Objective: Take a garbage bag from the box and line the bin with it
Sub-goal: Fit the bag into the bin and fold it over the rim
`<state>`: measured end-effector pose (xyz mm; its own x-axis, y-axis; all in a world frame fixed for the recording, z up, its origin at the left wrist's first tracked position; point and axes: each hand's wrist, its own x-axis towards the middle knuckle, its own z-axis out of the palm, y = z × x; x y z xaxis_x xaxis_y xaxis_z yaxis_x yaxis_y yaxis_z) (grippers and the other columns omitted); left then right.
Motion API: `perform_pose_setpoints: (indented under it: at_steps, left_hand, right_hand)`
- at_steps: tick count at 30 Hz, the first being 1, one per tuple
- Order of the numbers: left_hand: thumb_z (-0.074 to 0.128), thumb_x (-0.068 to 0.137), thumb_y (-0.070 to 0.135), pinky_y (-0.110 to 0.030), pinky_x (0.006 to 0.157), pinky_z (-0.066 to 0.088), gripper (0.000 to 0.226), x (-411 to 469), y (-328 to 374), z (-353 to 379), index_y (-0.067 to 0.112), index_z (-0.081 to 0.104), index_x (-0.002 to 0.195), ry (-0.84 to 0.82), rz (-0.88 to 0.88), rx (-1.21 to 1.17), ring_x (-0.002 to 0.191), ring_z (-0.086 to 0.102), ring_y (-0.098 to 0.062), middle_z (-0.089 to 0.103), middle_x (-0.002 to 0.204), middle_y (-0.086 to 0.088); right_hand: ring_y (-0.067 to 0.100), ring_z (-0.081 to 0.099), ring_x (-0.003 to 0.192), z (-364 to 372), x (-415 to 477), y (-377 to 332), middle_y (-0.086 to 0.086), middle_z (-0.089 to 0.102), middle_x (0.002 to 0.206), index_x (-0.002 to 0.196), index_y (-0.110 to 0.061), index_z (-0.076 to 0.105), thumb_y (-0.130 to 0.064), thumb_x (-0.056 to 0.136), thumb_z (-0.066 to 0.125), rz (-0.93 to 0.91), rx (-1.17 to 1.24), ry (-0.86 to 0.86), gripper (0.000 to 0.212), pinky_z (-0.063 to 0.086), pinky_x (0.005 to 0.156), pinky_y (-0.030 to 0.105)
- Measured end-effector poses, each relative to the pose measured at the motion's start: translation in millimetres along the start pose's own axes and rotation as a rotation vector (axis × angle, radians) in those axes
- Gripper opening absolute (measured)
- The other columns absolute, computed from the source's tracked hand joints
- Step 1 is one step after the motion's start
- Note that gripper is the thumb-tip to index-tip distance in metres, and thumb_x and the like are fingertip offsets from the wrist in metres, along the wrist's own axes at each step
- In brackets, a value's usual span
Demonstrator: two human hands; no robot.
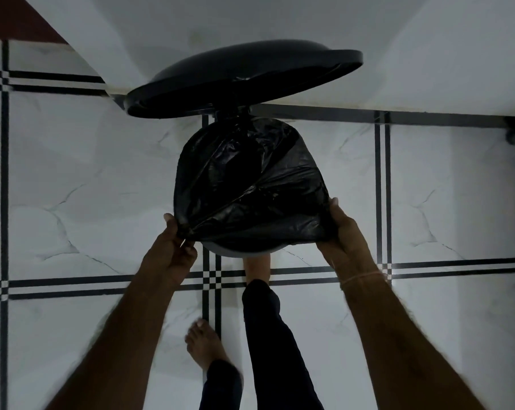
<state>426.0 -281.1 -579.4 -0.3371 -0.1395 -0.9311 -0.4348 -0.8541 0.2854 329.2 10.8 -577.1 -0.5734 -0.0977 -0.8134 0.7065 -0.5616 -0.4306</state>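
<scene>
A black garbage bag (250,184) is spread over the top of a pale bin (244,252), of which only a strip of the near rim shows. The bin's black lid (244,78) stands raised behind it, against the wall. My left hand (173,247) pinches the bag's near-left edge, where the plastic bunches. My right hand (339,229) grips the bag's near-right edge with the thumb on top. The bag's plastic is stretched taut between the two hands. The box of bags is out of view.
White marble-look floor tiles with black grid lines (212,279) surround the bin. A white wall (280,22) rises behind it. One foot (256,267) is at the bin's base, partly under it; the other bare foot (203,341) stands nearer me.
</scene>
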Motion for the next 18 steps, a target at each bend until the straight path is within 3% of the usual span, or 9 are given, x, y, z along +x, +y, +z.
perform_pose_setpoints:
  at_steps: [2, 4, 7, 10, 14, 18]
  left_hand:
    - [0.055, 0.099, 0.046, -0.014, 0.045, 0.042, 0.044, -1.0, -5.6, -3.3, 0.027, 0.081, 0.070, -0.037, -0.016, -0.013, 0.073, 0.067, -0.004, 0.076, 0.089, 0.010]
    - [0.057, 0.099, 0.039, -0.014, 0.047, 0.044, 0.034, -2.9, -10.9, -6.7, 0.025, 0.081, 0.080, -0.073, -0.041, -0.042, 0.076, 0.067, -0.005, 0.076, 0.093, 0.007]
    - [0.057, 0.099, 0.034, -0.013, 0.045, 0.043, 0.020, -1.3, -15.6, -10.3, 0.021, 0.072, 0.098, -0.070, -0.045, -0.039, 0.085, 0.062, -0.007, 0.073, 0.101, 0.004]
    - [0.056, 0.099, 0.040, -0.012, 0.041, 0.038, 0.023, 3.9, -17.5, -10.9, 0.020, 0.067, 0.103, -0.047, -0.020, -0.005, 0.079, 0.056, -0.005, 0.070, 0.102, 0.003]
    - [0.052, 0.099, 0.049, -0.012, 0.037, 0.033, 0.031, 1.8, -20.6, -9.0, 0.021, 0.067, 0.100, -0.037, -0.025, 0.027, 0.053, 0.053, -0.001, 0.070, 0.086, 0.007]
    - [0.054, 0.101, 0.042, -0.013, 0.039, 0.037, 0.037, -4.5, -26.9, -8.1, 0.022, 0.080, 0.083, -0.061, -0.045, -0.040, 0.061, 0.062, -0.003, 0.076, 0.091, 0.004]
  right_hand:
    - [0.036, 0.058, 0.133, -5.4, -3.3, 4.0, 0.021, 0.061, 0.143, 0.146, 0.000, 0.051, -0.031, 0.108, 0.042, -0.012, -0.010, -0.072, 0.051, 0.050, 0.108, 0.048]
    - [0.032, 0.064, 0.125, -7.5, -10.2, 8.0, 0.015, 0.068, 0.133, 0.138, -0.005, 0.059, -0.027, 0.110, 0.038, -0.017, -0.041, -0.097, 0.042, 0.054, 0.105, 0.047]
    - [0.017, 0.063, 0.103, -12.0, -16.7, 13.2, -0.002, 0.075, 0.110, 0.120, -0.022, 0.070, -0.028, 0.105, 0.049, 0.025, -0.157, 0.033, 0.026, 0.048, 0.083, 0.032]
    - [0.009, 0.058, 0.088, -15.1, -19.9, 15.7, -0.009, 0.074, 0.097, 0.114, -0.026, 0.072, -0.030, 0.103, 0.052, 0.034, -0.219, 0.069, 0.023, 0.038, 0.071, 0.026]
    - [0.012, 0.060, 0.092, -17.4, -22.4, 18.4, 0.003, 0.070, 0.113, 0.112, -0.014, 0.073, -0.030, 0.087, 0.064, 0.054, -0.029, 0.078, 0.031, 0.050, 0.053, 0.016]
    - [0.009, 0.070, 0.081, -15.1, -25.1, 22.1, 0.006, 0.073, 0.116, 0.114, -0.011, 0.068, -0.033, 0.097, 0.055, 0.075, 0.104, 0.049, 0.031, 0.046, 0.046, 0.012]
